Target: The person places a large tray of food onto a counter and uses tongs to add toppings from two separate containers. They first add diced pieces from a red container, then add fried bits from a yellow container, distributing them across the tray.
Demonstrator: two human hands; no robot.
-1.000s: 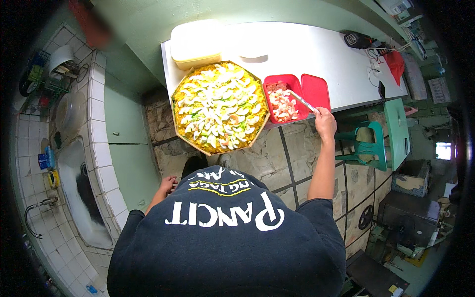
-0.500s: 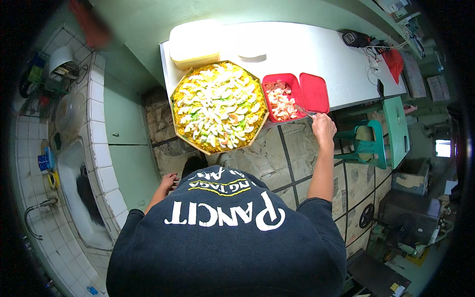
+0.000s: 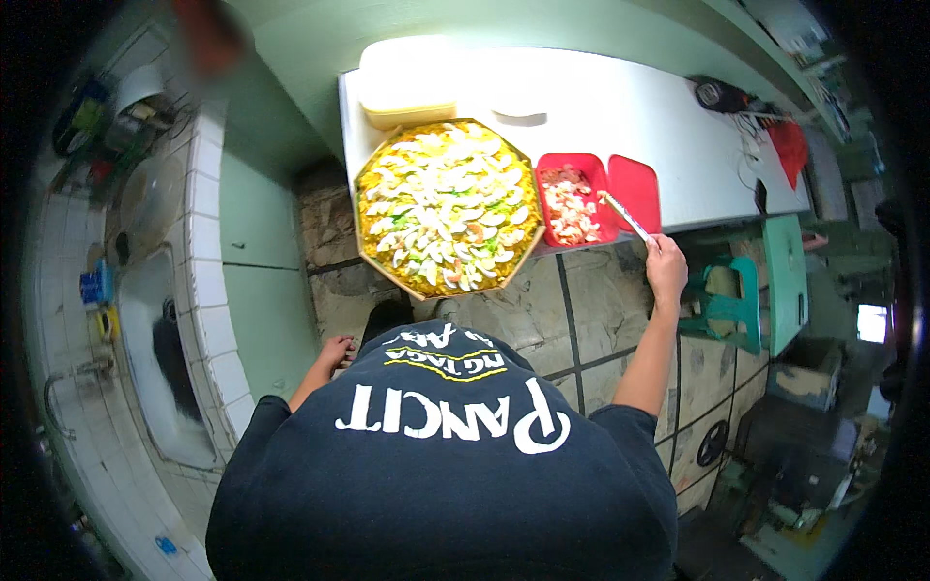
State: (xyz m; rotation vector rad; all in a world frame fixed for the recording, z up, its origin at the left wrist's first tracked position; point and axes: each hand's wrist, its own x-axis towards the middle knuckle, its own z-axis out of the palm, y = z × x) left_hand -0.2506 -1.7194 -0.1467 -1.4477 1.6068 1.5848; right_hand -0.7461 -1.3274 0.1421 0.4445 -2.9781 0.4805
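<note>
My right hand (image 3: 666,266) is closed round the handle of metal tongs (image 3: 628,216), whose tip, with a small bit of food at it, is above the inner edge of a red plastic box (image 3: 603,230). Chopped pinkish-white pieces (image 3: 572,205) lie in that box, and its red lid (image 3: 635,194) is beside it on the right. To the left, an octagonal tray (image 3: 528,254) holds yellow noodles topped with sliced boiled egg and green bits. My left hand (image 3: 337,351) hangs low by my body, away from the table, its fingers loosely apart with nothing visible in them.
A pale yellow tub (image 3: 407,82) stands behind the tray on the white table (image 3: 620,107). A black device (image 3: 722,94) with cables and a red cloth (image 3: 787,150) are at the far right. A green plastic chair (image 3: 731,302) stands right; a tiled sink (image 3: 145,363) is left.
My right hand has drawn back and to the right, lifting the tongs from the pieces in the red box. My head view has shifted slightly; my left hand stays low.
</note>
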